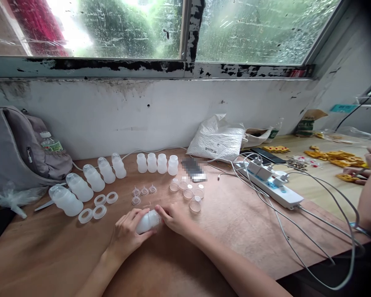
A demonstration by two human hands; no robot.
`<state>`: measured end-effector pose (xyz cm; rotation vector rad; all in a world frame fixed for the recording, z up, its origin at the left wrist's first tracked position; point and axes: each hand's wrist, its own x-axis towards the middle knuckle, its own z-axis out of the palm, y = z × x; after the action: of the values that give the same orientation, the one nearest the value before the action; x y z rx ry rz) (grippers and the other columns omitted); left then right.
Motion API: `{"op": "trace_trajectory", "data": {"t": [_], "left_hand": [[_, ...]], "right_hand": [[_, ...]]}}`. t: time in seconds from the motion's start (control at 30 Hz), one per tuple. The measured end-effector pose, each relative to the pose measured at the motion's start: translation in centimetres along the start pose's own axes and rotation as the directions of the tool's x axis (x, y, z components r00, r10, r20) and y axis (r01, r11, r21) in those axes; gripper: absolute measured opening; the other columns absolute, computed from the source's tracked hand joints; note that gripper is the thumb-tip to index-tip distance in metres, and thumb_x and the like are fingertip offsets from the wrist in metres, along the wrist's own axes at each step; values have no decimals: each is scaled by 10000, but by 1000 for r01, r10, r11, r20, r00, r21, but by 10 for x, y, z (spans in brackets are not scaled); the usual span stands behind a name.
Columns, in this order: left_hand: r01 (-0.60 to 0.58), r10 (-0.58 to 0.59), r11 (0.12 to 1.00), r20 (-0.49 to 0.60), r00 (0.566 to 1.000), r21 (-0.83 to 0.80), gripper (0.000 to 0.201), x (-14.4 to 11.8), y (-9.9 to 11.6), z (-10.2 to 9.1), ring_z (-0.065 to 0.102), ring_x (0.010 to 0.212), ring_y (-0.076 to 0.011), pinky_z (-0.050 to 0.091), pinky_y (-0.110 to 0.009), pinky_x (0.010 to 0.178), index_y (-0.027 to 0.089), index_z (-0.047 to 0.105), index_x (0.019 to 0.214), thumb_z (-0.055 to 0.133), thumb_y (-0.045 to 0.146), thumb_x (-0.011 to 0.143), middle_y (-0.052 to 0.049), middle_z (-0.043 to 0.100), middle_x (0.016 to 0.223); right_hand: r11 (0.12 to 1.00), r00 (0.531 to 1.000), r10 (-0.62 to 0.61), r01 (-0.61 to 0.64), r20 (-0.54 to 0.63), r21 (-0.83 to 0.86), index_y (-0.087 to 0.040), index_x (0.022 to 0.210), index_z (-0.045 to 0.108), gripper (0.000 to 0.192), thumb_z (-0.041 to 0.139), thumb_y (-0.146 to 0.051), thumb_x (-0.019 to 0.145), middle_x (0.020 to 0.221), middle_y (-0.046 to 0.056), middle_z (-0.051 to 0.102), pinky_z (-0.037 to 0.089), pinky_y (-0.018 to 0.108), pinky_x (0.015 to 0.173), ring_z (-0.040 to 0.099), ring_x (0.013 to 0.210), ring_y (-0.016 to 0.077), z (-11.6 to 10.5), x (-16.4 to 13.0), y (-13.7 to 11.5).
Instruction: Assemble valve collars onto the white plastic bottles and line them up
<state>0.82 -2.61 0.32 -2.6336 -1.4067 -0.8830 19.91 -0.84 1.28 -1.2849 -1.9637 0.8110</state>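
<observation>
A frosted white baby bottle (146, 222) lies tilted on its side between my two hands, low over the table. My left hand (126, 231) is wrapped round its body. At the bottle's right end, the fingers of my right hand (174, 218) close on the clear top part, which they partly hide. Just beyond the bottle are several clear teats (144, 190). Clear round caps (195, 204) sit to the right of these, and translucent collar rings (99, 211) lie to the left. Capped bottles (93, 178) form a slanting row at left; open bottles (162, 163) stand at the back.
A white power strip (275, 185) with plugs and looping cables (280, 222) occupies the right side. A blurred phone (194, 169), a silvery bag (218, 138) and a grey backpack (24, 152) lie along the wall. At far right, another person's hand (355, 175) is by yellow parts (343, 159).
</observation>
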Motion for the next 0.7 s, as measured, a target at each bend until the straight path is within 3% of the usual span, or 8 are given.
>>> {"op": "trace_trajectory", "data": {"t": [0.1, 0.2, 0.3, 0.4, 0.57, 0.7], "left_hand": [[36, -36, 999, 6, 999, -11, 432, 1, 2, 0, 607, 779, -174, 461, -237, 622, 251, 515, 1086, 559, 473, 718, -27, 612, 935], [56, -55, 998, 10, 998, -19, 423, 2, 3, -2, 609, 787, -168, 464, -228, 611, 253, 511, 1088, 547, 472, 728, -21, 611, 931], [52, -51, 999, 19, 999, -18, 413, 2, 2, -3, 607, 792, -168, 465, -231, 619, 252, 513, 1082, 547, 465, 730, -20, 612, 934], [38, -38, 999, 10, 999, 1, 393, 2, 1, -2, 605, 782, -172, 460, -238, 620, 248, 523, 1067, 549, 452, 731, -21, 617, 922], [54, -54, 998, 10, 999, -24, 386, 2, 2, -3, 603, 805, -167, 454, -225, 616, 250, 516, 1073, 552, 432, 734, -21, 614, 954], [23, -22, 999, 15, 1000, -27, 366, 2, 1, -3, 603, 789, -171, 457, -240, 637, 242, 529, 1044, 556, 424, 728, -25, 618, 939]], "right_hand": [[998, 999, -44, 45, -20, 46, -168, 721, 531, 305, 432, -436, 828, 566, -23, 510, 331, 208, 494, 461, 524, 95, -5, 0, -3], [973, 992, -98, 78, 83, 218, -184, 898, 508, 261, 515, -417, 783, 721, -7, 558, 386, 202, 520, 514, 593, 103, -10, 0, -4], [964, 986, -40, -5, 163, 264, -172, 835, 513, 280, 467, -447, 805, 658, -14, 544, 364, 198, 448, 486, 486, 86, -7, 1, 0], [992, 995, 13, -26, 103, 126, -164, 640, 498, 392, 357, -463, 852, 518, -23, 487, 320, 208, 440, 444, 452, 89, -3, 1, 1], [990, 991, -93, 81, 100, 116, -177, 807, 503, 239, 483, -415, 806, 636, -25, 529, 338, 201, 507, 472, 564, 98, -7, 1, -3], [994, 991, -80, 71, 106, 87, -166, 673, 473, 281, 445, -399, 828, 578, -37, 454, 292, 198, 475, 402, 529, 84, -6, 2, 0]]}}
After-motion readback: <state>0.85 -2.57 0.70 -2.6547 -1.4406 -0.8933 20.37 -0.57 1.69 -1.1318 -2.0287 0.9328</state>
